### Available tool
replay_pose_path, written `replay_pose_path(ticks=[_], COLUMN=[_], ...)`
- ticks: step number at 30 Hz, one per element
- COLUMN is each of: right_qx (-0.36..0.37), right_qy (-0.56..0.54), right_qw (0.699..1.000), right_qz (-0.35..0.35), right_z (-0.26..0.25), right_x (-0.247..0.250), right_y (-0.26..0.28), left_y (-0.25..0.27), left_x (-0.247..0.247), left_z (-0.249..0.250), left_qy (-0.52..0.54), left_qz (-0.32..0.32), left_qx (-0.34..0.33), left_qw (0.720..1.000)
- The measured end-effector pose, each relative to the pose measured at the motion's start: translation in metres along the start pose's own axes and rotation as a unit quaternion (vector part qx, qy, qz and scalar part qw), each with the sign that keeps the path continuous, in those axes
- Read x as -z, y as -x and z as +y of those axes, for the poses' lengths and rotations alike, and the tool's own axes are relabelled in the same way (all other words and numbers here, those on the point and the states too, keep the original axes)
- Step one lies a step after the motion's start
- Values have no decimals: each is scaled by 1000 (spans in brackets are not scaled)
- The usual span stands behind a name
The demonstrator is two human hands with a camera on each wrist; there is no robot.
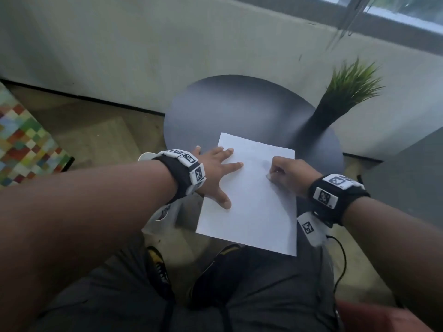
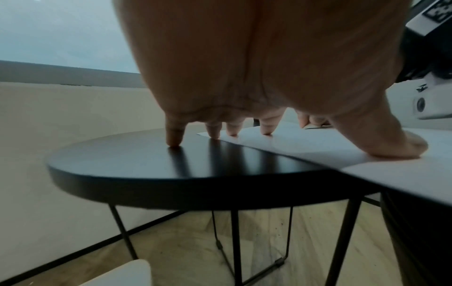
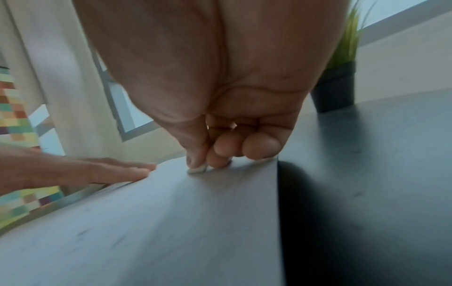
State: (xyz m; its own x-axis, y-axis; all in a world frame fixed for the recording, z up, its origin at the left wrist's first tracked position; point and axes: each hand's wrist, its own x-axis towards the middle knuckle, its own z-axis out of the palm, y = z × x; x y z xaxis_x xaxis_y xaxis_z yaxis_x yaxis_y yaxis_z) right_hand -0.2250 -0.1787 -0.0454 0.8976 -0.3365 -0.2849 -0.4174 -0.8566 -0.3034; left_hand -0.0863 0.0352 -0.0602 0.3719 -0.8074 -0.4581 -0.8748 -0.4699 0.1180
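The right hand (image 1: 291, 172) is pinching a small white thing (image 3: 197, 169), possibly an eraser, and its curled fingers are covering most of it. The sheet of paper (image 1: 251, 212) is hiding the near rim of the table (image 1: 227, 111). The potted plant (image 1: 352, 85) is showing only as a blur, and the top edge of the left wrist view is cutting off the left hand (image 2: 244, 67).

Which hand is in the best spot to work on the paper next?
Probably the right hand: it pinches a small white piece against the paper. The left hand lies flat, steadying it.
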Motion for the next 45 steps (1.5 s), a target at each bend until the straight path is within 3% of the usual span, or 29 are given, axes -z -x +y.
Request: replay_pose_path(ticks=[4,6,8,12,17,22,27,29,32,34,37,39,42,45], right_qx=[-57,-52,-7,153,-23,97,-40,-13,96,80,-16,1,92,37], right_qy=[12,25,25,52,17,57,18,25,48,59,31,30,42,50], right_qw=[998,998,999,984,999,992,999,999,993,994,999,999,994,998], right_qz=[32,37,22,-75,22,-51,29,21,-44,-36,25,16,-44,-12], right_z=[-1,-17,-40,-71,-41,-66,-25,-35,-60,-55,-37,-42,-58,-45], right_x=[0,-8,-21,-31,-7,-21,2,-7,-22,-15,-3,-9,-20,-6], right_y=[-5,-4,6,29,-8,12,-12,-6,13,5,-12,-7,12,-2], left_y=[5,4,3,2,-3,0,-3,-2,-3,-2,-4,-5,-7,-9], left_x=[-3,-4,-3,-1,4,12,11,12,11,11,11,12,11,12], left_z=[-9,-7,-6,-5,1,6,7,7,6,5,6,6,5,9], left_qy=[-11,-17,-20,-24,-23,-44,-45,-47,-49,-48,-46,-50,-50,-54], left_qz=[-7,-5,-6,-15,-21,-18,-25,-25,-21,-22,-22,-22,-18,-21], left_qx=[7,10,12,14,31,25,29,31,26,26,25,25,19,23], left_qw=[1000,1000,1000,1000,999,999,998,998,998,998,998,998,998,998])
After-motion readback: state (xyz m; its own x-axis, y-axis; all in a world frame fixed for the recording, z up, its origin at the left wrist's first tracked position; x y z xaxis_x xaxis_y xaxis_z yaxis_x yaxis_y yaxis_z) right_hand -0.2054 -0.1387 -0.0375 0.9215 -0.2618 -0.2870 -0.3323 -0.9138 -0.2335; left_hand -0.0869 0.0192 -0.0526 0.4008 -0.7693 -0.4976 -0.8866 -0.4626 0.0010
